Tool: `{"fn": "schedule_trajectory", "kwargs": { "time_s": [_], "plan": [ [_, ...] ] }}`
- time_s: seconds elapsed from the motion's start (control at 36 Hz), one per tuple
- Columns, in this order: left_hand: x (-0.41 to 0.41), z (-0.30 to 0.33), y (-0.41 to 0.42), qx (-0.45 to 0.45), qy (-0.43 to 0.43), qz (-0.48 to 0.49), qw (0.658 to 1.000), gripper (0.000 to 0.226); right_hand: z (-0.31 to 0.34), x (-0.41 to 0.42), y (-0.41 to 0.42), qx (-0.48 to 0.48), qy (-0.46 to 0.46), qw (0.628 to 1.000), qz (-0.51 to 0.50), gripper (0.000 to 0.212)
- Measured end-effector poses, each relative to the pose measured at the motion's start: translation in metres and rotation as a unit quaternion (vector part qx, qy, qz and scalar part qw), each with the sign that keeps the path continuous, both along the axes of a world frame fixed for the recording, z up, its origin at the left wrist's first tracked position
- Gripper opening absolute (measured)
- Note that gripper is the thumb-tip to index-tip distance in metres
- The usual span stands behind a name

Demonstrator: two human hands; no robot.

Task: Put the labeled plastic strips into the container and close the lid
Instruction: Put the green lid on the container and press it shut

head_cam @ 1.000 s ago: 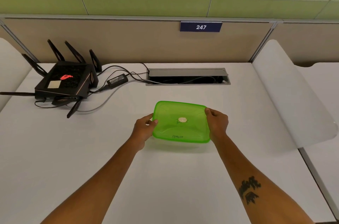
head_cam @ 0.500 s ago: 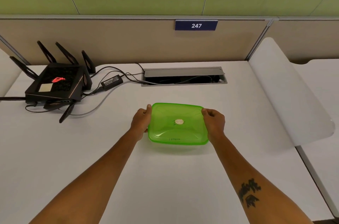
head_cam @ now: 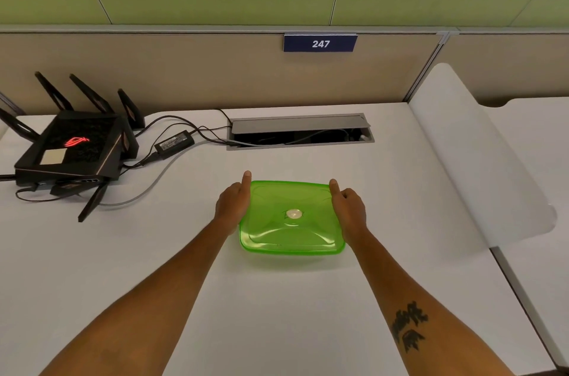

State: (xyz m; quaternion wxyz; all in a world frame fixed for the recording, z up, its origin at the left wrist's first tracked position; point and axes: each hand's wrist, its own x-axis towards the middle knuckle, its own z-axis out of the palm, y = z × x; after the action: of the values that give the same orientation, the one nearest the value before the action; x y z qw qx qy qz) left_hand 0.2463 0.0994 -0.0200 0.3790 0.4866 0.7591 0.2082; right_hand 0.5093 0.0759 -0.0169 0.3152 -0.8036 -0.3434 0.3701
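Green translucent container (head_cam: 292,221) sits flat on the white surface (head_cam: 277,314), lid (head_cam: 289,200) seated on top with a small pale round disc (head_cam: 293,214) at its centre. The contents cannot be made out through the plastic; no strips are distinguishable.

Left hand (head_cam: 232,206): pressed against the container's left side, thumb extended along the far left corner of the lid, remaining fingers curled down the side wall and mostly hidden. It holds the container's edge; whether it squeezes or merely rests there cannot be told.

Right hand (head_cam: 349,209): mirrors this on the right side, thumb laid toward the far right corner of the lid, fingers folded against the wall. It too grips the container's edge. The forearm behind it bears a dark tattoo (head_cam: 408,326).

The container lies directly between the two hands, touching both.

Beyond the hands, well apart: an open grey cable hatch (head_cam: 300,130) set into the surface. Far to the left of the left hand: a black router (head_cam: 72,149) with upright antennas and a red glowing emblem, a black power adapter (head_cam: 174,144) just beside it, and cables running from both to the hatch. To the right of the right hand, well apart, a white curved divider panel (head_cam: 480,160). On the beige partition behind, a blue plate (head_cam: 320,43) reads 247.
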Motion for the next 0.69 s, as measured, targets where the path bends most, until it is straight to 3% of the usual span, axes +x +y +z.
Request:
{"fn": "schedule_trajectory", "kwargs": {
  "time_s": [0.33,0.69],
  "plan": [
    [-0.003,-0.012,0.006,0.052,0.020,-0.019,0.998,0.071,-0.009,0.004,0.002,0.055,0.125,0.991,-0.004,0.051],
    [-0.004,-0.015,0.011,0.089,0.034,-0.029,0.995,0.067,-0.012,0.006,0.003,0.070,0.155,0.985,-0.004,0.049]
  ]
}}
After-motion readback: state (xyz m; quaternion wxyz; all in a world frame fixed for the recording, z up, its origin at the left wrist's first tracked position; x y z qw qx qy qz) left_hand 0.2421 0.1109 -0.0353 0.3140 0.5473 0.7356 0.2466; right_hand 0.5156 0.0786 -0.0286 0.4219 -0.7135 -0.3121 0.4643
